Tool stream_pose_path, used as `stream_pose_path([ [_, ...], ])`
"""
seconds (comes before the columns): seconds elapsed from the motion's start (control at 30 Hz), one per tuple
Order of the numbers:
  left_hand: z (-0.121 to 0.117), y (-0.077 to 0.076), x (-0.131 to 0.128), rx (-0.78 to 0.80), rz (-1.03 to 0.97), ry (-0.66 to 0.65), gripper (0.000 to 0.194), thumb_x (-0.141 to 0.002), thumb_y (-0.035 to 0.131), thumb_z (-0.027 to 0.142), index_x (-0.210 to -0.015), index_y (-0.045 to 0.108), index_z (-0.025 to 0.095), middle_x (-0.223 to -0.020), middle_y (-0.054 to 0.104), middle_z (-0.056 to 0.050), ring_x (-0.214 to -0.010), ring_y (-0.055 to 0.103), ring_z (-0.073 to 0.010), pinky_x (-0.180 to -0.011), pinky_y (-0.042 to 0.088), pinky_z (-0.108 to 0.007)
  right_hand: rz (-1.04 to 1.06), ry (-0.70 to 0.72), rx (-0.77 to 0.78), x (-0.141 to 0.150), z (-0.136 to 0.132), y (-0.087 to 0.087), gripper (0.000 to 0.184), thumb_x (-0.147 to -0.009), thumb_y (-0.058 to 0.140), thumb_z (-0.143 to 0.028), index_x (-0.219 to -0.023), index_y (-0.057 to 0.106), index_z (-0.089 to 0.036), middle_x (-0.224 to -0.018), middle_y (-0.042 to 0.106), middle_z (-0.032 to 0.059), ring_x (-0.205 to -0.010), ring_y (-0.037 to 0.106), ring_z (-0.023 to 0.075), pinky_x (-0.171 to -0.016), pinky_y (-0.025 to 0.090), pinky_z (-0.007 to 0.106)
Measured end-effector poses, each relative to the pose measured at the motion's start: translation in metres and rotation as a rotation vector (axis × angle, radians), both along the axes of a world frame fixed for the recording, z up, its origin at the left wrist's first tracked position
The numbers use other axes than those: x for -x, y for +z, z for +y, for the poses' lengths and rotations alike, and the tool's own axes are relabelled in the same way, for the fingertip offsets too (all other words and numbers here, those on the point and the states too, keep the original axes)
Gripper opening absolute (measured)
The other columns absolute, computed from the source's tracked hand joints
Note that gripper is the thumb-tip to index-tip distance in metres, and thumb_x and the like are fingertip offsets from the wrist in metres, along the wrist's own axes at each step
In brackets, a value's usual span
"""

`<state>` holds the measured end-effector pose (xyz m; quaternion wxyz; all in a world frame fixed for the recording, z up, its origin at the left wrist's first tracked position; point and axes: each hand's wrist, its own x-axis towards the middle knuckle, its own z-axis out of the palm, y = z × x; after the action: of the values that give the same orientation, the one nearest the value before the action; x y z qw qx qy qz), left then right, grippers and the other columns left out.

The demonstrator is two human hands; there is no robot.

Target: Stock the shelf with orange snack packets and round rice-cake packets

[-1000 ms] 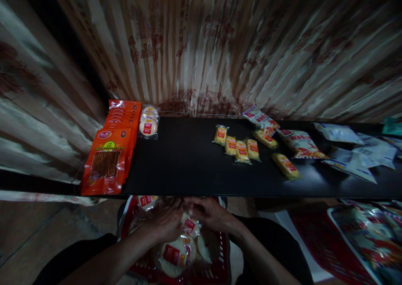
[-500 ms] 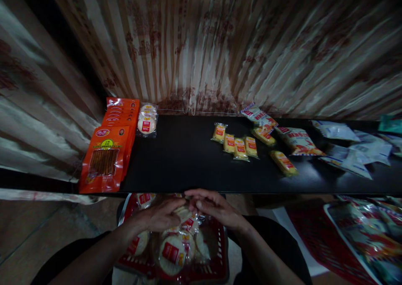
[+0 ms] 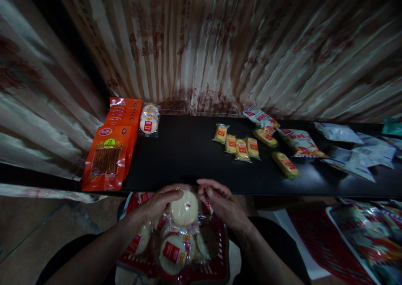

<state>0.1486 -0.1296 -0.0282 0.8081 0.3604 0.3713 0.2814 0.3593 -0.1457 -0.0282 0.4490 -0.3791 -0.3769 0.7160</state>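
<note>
A patterned curtain (image 3: pixel 201 46) is hanging behind the dark surface (image 3: pixel 182 159), which is running out of sight at the right. Below its near edge, heaped packets (image 3: pixel 172 255) are hiding much of a red basket (image 3: pixel 223 255). Over them the right hand (image 3: pixel 222 202) is hovering half-curled — whether it's gripping anything, I can't tell — while the left hand (image 3: pixel 158 204) is clasping a clear-wrapped round cake (image 3: pixel 185 209), fingertips mostly hiding behind it.

A pale, round, clear-wrapped cake (image 3: pixel 184 211) sits in the left hand (image 3: pixel 160 203).
</note>
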Motion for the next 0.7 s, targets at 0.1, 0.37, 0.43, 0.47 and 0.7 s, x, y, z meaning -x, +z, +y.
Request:
stream_pose_path([
  [0.1, 0.002, 0.006, -0.002, 0.052, -0.066, 0.086, 0.041, -0.071, 0.064, 0.04, -0.104, 0.067, 0.016, -0.103, 0.069, -0.008, -0.096, 0.06, -0.0229, -0.085, 0.042, -0.032, -0.002, -0.04, 0.014, 0.0, 0.0, 0.001, 0.026, -0.076, 0.069, -0.036, -0.099, 0.07, -0.024, -0.08, 0.064, 0.0002, -0.067, 0.055, 0.01, -0.063, 0.043, 0.023],
  [0.37, 0.017, 0.01, -0.01, 0.101, -0.16, 0.264, 0.043, -0.076, 0.06, 0.039, -0.11, 0.063, 0.014, -0.101, 0.069, -0.01, -0.089, 0.064, -0.0228, -0.08, 0.047, -0.032, -0.107, -0.101, -0.057, 0.003, 0.002, 0.001, 0.029, -0.076, 0.068, -0.044, -0.099, 0.069, -0.027, -0.09, 0.069, 0.0039, -0.08, 0.063, 0.0174, -0.074, 0.049, 0.032],
  [0.43, 0.02, 0.011, -0.012, 0.091, -0.18, 0.289, 0.045, -0.078, 0.058, 0.04, -0.116, 0.059, 0.015, -0.104, 0.069, -0.01, -0.092, 0.063, -0.0234, -0.081, 0.048, -0.033, -0.138, -0.123, -0.114, 0.003, 0.004, 0.003, 0.031, -0.077, 0.065, -0.045, -0.103, 0.068, -0.027, -0.096, 0.069, 0.0057, -0.086, 0.063, 0.0201, -0.078, 0.05, 0.035],
  [0.47, 0.021, 0.012, -0.013, 0.08, -0.197, 0.296, 0.047, -0.079, 0.057, 0.041, -0.119, 0.057, 0.015, -0.106, 0.068, -0.011, -0.095, 0.063, -0.0238, -0.083, 0.048, -0.034, -0.157, -0.127, -0.148, 0.003, 0.005, 0.004, 0.032, -0.079, 0.063, -0.045, -0.104, 0.068, -0.027, -0.1, 0.069, 0.0064, -0.09, 0.063, 0.021, -0.08, 0.049, 0.036],
  [0.7, 0.023, 0.018, -0.013, 0.049, -0.284, 0.243, 0.061, -0.084, 0.054, 0.035, -0.138, 0.028, 0.034, -0.14, 0.043, -0.009, -0.116, 0.052, -0.0295, -0.08, 0.052, -0.047, -0.527, 0.021, -0.521, 0.004, 0.006, 0.011, 0.04, -0.087, 0.052, -0.039, -0.124, 0.055, -0.026, -0.129, 0.054, 0.0091, -0.118, 0.05, 0.0247, -0.095, 0.044, 0.04],
])
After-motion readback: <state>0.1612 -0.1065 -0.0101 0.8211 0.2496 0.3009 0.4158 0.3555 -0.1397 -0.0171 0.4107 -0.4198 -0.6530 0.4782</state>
